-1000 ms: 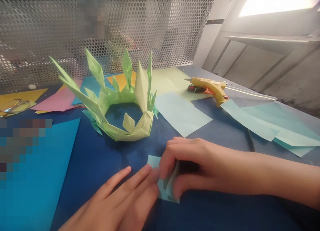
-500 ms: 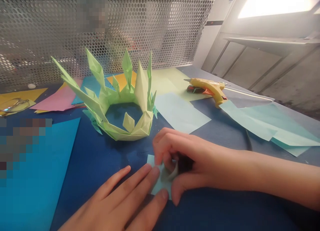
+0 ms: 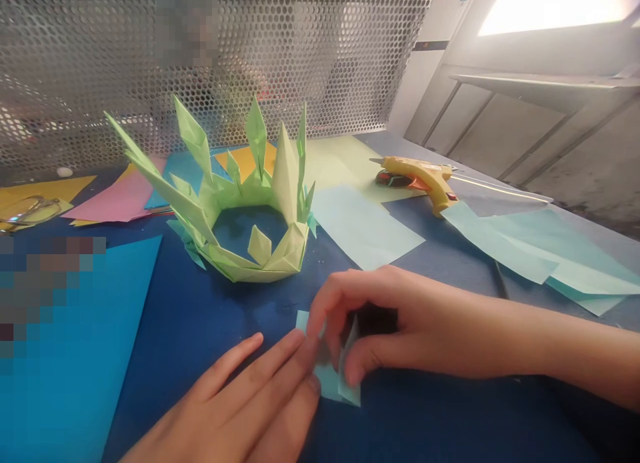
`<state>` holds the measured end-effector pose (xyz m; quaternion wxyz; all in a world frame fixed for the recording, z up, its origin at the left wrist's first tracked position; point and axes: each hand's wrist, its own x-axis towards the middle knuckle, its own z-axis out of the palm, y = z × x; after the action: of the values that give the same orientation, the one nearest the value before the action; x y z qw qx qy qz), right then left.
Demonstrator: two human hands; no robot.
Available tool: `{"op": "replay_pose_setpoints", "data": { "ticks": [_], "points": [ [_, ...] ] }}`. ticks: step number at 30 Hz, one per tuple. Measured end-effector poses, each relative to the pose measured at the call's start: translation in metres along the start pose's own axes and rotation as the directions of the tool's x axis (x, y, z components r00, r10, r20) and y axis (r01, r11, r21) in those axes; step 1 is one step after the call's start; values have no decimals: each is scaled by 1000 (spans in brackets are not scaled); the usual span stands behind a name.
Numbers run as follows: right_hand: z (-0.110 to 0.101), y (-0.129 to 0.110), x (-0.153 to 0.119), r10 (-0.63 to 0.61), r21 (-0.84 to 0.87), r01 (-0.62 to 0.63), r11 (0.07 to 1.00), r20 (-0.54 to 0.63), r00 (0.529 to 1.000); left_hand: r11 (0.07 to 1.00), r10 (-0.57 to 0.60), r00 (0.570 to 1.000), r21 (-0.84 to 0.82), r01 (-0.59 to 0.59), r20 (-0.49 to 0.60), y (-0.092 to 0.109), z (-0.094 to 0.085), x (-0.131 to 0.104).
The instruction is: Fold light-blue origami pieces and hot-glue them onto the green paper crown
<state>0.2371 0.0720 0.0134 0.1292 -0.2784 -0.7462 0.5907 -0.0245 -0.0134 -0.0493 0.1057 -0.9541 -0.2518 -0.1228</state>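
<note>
Right hand is curled over a small pale-teal folded paper piece, thumb and fingertips pinched on a raised flap so it stands up off the sheet. Left hand lies flat and spread, fingertips pressing the near-left edge of that same piece down onto the dark blue tabletop; it pins the paper, it does not grip it. The piece sits right between the two hands, near the front edge of the view, and it looks part-folded: a crease or two in, one flap up, no finished shape.

Just behind the hands stands a light green folded-paper crown with tall spikes, a closed ring that looks largely assembled, with small teal tips showing at its base. Beside it, to the right, lies a flat pale-teal paper rectangle, unfolded. Farther right, a yellow glue gun rests on its side, then a pile of larger pale-teal sheets. To the left, a big bright blue sheet, with pink and yellow sheets behind it, in front of a perforated metal screen.
</note>
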Motion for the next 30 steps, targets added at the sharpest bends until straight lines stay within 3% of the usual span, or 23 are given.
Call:
{"op": "replay_pose_setpoints", "data": {
  "ticks": [3,6,10,13,16,21,26,30],
  "points": [
    [2,-2,1,-14,-38,15,999,24,1000,1000,20,1000,15,-19,-16,0,-1,1],
    [5,-7,0,-42,-184,45,982,20,999,999,23,999,34,-22,-25,-1,-4,2],
    [10,-17,-4,-203,-529,206,823,66,977,999,23,1000,46,-22,-18,-1,-5,3],
    [14,-22,-7,-225,-646,246,723,117,967,999,-1,1000,50,2,-14,0,-3,3],
    [18,-24,-9,-149,-650,175,740,96,984,998,-5,999,61,7,-32,2,-1,3],
    [17,-18,-10,-67,-471,67,879,18,998,1000,-11,1000,17,11,-18,3,-2,2],
    [14,-7,-7,-102,-422,91,902,-5,995,1000,-26,999,-11,25,-36,5,-2,5],
    [11,3,-3,-66,-364,12,931,-135,989,1000,-23,999,13,23,-27,6,-2,7]
  ]
}}
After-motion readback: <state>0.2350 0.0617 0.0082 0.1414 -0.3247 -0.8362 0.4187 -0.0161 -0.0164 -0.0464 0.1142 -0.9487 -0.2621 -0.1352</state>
